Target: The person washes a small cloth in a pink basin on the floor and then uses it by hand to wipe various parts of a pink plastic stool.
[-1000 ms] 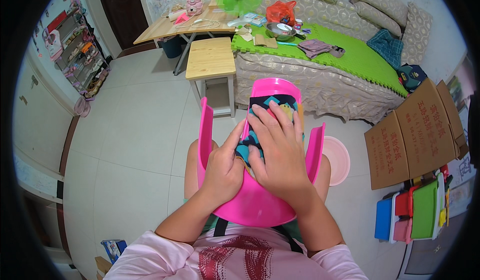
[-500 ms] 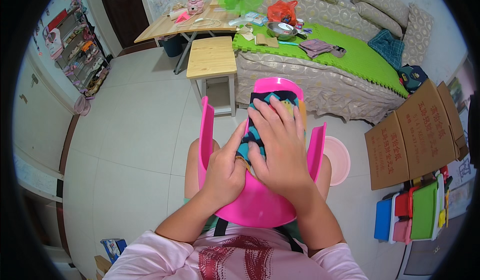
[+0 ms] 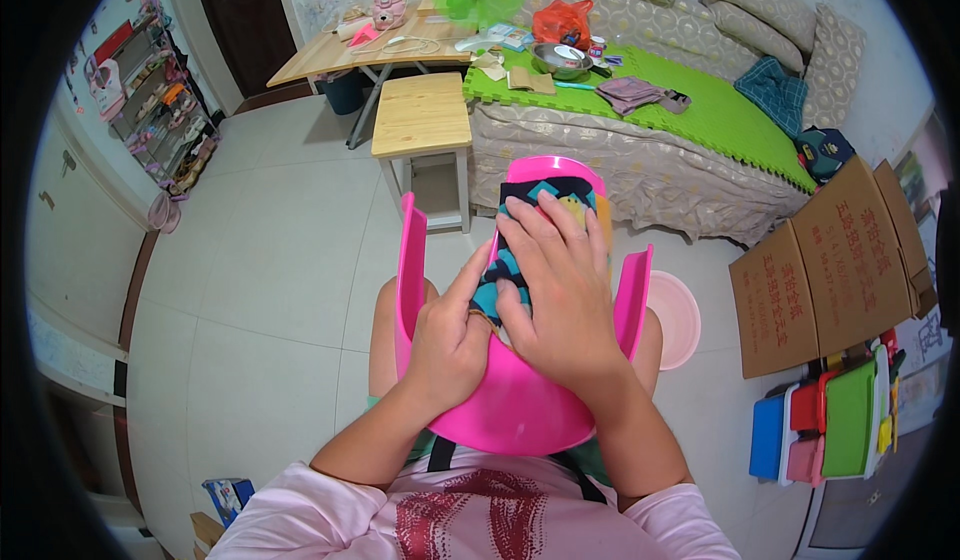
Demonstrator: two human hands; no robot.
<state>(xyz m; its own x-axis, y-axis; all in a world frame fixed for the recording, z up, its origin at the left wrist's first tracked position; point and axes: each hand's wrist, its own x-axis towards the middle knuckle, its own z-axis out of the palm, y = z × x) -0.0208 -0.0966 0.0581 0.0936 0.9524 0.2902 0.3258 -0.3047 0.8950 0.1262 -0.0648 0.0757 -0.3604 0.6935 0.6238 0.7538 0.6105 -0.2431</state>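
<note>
A folded patterned cloth, navy with teal, yellow and red patches, lies over a bright pink plastic child's chair between my knees. My right hand rests flat on top of the cloth, its fingers stretched out and slightly apart. At the cloth's left edge is my left hand, one finger reaching up along the side and the thumb side against the near corner. Its other fingers are hidden, but it seems to grip that edge. The right hand covers much of the cloth.
Ahead stands a small wooden-topped stool. Behind it are a wooden table and a sofa bed with a green foam mat. To my right are a pink basin, a cardboard box and coloured bins.
The view shifts very slightly. Both hands stay on the cloth in almost the same places, and the cloth and chair have not visibly moved.
</note>
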